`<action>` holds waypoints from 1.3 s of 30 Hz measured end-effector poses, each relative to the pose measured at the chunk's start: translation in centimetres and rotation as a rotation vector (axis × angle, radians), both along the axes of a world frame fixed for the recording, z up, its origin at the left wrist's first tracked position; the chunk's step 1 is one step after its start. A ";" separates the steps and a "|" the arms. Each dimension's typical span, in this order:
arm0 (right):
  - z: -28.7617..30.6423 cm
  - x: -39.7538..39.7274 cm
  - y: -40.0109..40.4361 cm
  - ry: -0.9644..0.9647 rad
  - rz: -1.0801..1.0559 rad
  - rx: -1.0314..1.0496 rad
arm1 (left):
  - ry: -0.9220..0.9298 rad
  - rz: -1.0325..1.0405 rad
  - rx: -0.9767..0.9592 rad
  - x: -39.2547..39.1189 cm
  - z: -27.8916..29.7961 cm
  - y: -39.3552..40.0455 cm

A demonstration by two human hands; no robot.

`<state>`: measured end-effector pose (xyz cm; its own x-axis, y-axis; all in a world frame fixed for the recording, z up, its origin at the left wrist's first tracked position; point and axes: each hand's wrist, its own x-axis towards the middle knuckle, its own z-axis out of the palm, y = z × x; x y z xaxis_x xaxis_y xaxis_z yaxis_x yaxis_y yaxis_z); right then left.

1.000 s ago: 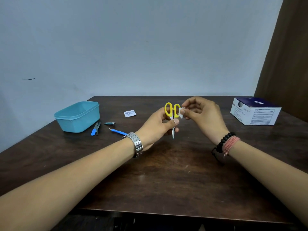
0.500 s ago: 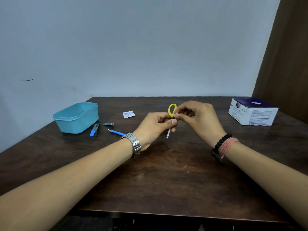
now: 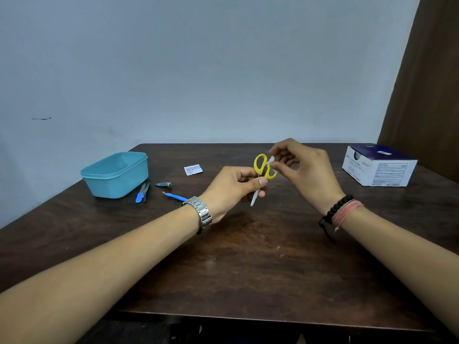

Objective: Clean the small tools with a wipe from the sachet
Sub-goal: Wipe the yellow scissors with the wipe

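Pale blue wall backs our dark wooden worktop (image 3: 248, 264), where a white and navy box (image 3: 380, 167) sits far right and a teal tub (image 3: 115, 173) far left. Our left hand (image 3: 231, 189) grips the yellow-handled scissors (image 3: 263, 170) above the worktop, blades down; our right hand (image 3: 305, 170) pinches a small white wipe (image 3: 271, 160) against a handle loop. Beside the tub lie blue tools (image 3: 142, 192), a nail clipper (image 3: 163, 184) and the sachet (image 3: 193, 169)
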<state>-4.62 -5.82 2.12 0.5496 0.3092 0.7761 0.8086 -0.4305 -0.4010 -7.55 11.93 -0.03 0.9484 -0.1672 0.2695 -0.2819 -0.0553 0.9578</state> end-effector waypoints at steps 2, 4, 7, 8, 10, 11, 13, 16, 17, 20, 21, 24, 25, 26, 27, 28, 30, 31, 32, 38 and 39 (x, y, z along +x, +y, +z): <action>-0.4 -0.5 0.4 -0.037 0.046 -0.116 | -0.012 -0.001 0.012 0.0 0.0 0.0; -0.4 -0.2 0.6 -0.032 0.043 -0.080 | -0.002 -0.011 0.019 0.0 0.0 0.1; 0.4 0.6 0.0 0.002 -0.027 0.054 | 0.013 -0.029 0.036 0.0 -0.1 0.1; 0.4 0.6 -0.2 0.002 -0.029 0.039 | 0.012 -0.033 0.041 0.0 -0.1 0.1; 0.0 0.1 -0.1 -0.022 0.002 -0.050 | 0.004 -0.032 0.032 0.0 -0.2 0.1; -0.1 -0.1 0.1 -0.042 0.019 -0.093 | -0.005 -0.024 0.027 0.0 -0.1 0.1; -0.2 -0.1 0.2 -0.055 0.019 -0.097 | -0.019 -0.005 0.025 0.0 0.0 0.2; -0.2 0.1 0.0 -0.058 0.023 -0.107 | -0.026 0.014 0.012 0.0 0.0 0.2; -0.4 -0.1 0.1 -0.076 0.032 -0.160 | -0.028 0.016 0.012 0.1 -0.1 0.2; -0.7 -0.2 0.6 -0.074 0.025 -0.148 | -0.016 0.009 0.023 0.2 -0.2 0.3; -0.5 0.1 0.5 -0.054 0.006 -0.080 | -0.009 0.002 0.018 0.2 -0.2 0.4; -0.4 0.3 0.0 -0.033 -0.014 -0.073 | -0.010 -0.001 0.003 0.2 -0.2 0.3; -0.6 0.1 0.1 -0.039 0.010 -0.128 | -0.012 0.004 0.006 0.2 -0.2 0.3; -0.8 -0.2 0.3 -0.048 0.032 -0.176 | -0.014 0.010 0.011 0.2 -0.3 0.4; -0.9 -0.3 0.5 -0.056 0.038 -0.189 | -0.014 0.013 0.017 0.3 -0.3 0.5; -0.8 -0.2 0.5 -0.047 0.026 -0.156 | -0.014 0.013 0.021 0.3 -0.2 0.5; -0.3 0.5 0.1 -0.019 -0.022 -0.034 | -0.011 0.011 0.018 0.4 -0.2 0.5; -0.2 0.7 -0.1 -0.018 -0.035 -0.017 | -0.010 0.012 0.011 0.4 -0.2 0.4; -0.3 0.6 -0.2 -0.025 -0.026 -0.044 | -0.011 0.009 0.005 0.4 -0.2 0.4; -0.3 0.9 0.0 -0.066 -0.008 -0.113 | 0.000 0.024 -0.006 0.4 0.1 0.5; 0.0 1.4 -0.1 -0.051 -0.020 -0.097 | 0.007 0.041 -0.003 0.5 0.2 0.5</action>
<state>-3.23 -5.93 2.14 0.5165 0.3737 0.7704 0.8180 -0.4814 -0.3149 -7.07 12.47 0.20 0.9562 -0.1278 0.2635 -0.2730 -0.0636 0.9599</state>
